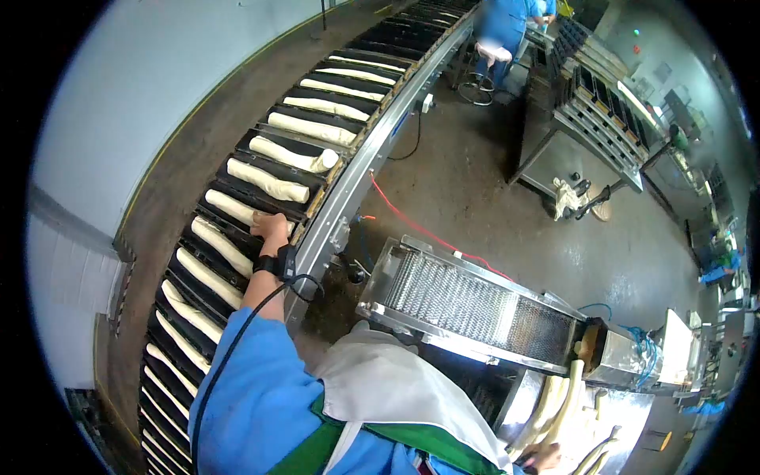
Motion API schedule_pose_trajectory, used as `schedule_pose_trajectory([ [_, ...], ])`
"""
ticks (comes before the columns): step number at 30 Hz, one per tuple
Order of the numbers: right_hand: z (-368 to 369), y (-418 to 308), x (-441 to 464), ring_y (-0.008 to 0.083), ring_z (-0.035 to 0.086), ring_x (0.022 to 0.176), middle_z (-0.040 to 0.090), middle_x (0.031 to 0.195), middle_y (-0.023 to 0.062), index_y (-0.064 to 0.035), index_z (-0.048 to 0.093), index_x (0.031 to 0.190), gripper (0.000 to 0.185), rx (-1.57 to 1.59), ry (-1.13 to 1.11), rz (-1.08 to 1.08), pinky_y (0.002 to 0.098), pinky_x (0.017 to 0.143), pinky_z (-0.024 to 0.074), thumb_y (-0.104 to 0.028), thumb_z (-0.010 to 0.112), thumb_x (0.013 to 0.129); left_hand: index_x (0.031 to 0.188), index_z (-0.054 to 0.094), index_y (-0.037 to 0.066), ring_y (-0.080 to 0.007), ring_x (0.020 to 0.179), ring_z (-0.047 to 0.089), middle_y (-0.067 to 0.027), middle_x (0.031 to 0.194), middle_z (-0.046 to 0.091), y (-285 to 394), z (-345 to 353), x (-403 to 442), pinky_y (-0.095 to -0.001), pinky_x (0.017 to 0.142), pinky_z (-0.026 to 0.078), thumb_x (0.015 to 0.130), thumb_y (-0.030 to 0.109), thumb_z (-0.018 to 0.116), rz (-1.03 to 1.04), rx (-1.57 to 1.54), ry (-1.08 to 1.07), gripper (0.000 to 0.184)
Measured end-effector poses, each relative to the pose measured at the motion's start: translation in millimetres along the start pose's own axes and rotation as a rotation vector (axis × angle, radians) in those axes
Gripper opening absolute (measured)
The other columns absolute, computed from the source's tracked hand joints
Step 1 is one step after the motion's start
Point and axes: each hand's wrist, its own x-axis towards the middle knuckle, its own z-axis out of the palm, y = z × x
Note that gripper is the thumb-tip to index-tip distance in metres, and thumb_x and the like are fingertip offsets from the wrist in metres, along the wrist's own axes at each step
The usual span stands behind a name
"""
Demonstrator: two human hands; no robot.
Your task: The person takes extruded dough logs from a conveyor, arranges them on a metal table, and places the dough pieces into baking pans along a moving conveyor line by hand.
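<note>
My left hand (271, 227) reaches over the row of black baking tins. Its fingers are curled on the right part of a pale dough strip (229, 207) lying in one tin. A dark band with a cable is around that wrist. At the bottom right, my right hand (545, 457) is partly cut off by the frame edge. It is closed round the lower end of a long dough roll (566, 404), whose far end reaches the mesh conveyor's edge. More dough strips (546, 400) lie beside it on a metal table (640, 408).
A metal-sided conveyor (378, 152) carries the tins in a long curve. A mesh-belt machine (459, 293) stands to my right. Further off are a person in blue (504, 24), a rack of stacked tins (606, 107), and a red hose (431, 231) across the floor.
</note>
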Motion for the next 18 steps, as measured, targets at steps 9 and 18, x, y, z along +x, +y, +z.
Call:
schedule_pose_trajectory([
  [9,-3.5,-84.1,-41.3,0.0368,0.054,0.096,0.060,0.099,0.0187,-0.0073,0.061,0.097,0.044,0.113,0.336,-0.016,0.0524,0.081,0.0406,-0.046,0.048,0.082,0.140,0.028,0.010,-0.0415,0.127,0.028,-0.0276,0.141,0.020,18.9,-10.4,-6.5,-0.0471,0.108,0.023,0.082,0.005,0.053,0.670,0.053,0.034,0.064],
  [18,21.3,-79.9,33.1,0.0335,0.049,0.114,0.056,0.119,0.0171,-0.0144,0.053,0.119,0.060,-0.063,0.061,-0.192,0.0563,0.100,0.0202,-0.057,0.050,0.077,0.142,0.020,0.010,-0.0356,0.123,0.035,-0.0188,0.141,0.027,59.8,41.1,25.8,-0.0472,0.104,0.032,0.086,0.019,0.055,-0.298,-0.323,-0.149,0.067],
])
